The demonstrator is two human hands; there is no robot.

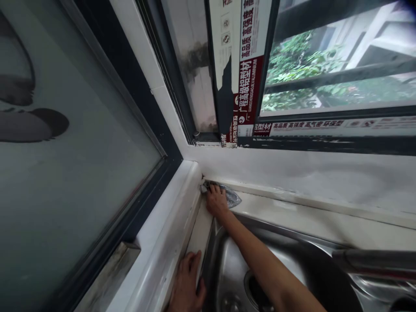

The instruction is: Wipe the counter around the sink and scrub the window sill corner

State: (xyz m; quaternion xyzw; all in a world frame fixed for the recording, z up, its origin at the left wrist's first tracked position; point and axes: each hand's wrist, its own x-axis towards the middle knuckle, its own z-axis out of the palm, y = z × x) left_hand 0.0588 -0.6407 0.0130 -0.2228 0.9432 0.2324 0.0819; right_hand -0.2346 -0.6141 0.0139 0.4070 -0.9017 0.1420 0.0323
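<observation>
My right hand [216, 200] reaches across a steel sink [292, 255] to the far left corner of the counter. It presses a grey patterned cloth [232, 197] flat against the counter ledge, where the white backsplash meets the side wall. My left hand [186, 284] rests on the left rim of the sink near the bottom of the view, fingers spread on the white counter edge, holding nothing.
A frosted glass panel in a dark frame [81, 143] fills the left side. A window with dark bars and sticker-covered aluminium frame [247, 78] stands above the white sill [308, 173]. A steel faucet spout [373, 260] crosses the sink at right. The drain [258, 292] lies under my forearm.
</observation>
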